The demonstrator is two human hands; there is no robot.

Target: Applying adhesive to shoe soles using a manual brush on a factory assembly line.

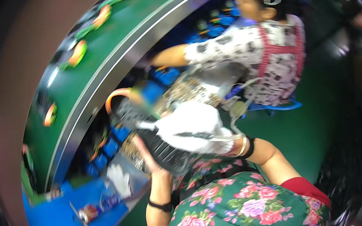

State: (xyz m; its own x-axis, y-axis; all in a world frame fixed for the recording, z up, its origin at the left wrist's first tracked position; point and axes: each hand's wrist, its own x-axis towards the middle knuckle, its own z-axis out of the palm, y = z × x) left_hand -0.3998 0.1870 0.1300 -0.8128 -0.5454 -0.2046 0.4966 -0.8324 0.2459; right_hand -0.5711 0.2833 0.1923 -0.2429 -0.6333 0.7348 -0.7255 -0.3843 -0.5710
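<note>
A black shoe (pixel 164 150) with a ribbed sole and an orange edge at its far end lies slantwise in front of my body. My left hand (pixel 147 156) grips it from the left side; its bare fingers show along the edge and the rest are hidden. My right hand (pixel 194 127), in a white glove, is over the right side of the shoe. Its fingers look closed, and a small white tip shows at their left. What they hold is blurred and cannot be made out.
A green conveyor belt (pixel 102 36) carries several orange-and-black shoes behind a metal rail (pixel 125 56). Several blue parts (pixel 111 146) line up beneath it. On the left, a blue table (pixel 63 224) bears a white glove (pixel 119 179). A co-worker (pixel 245 43) sits at the right, reaching toward the line.
</note>
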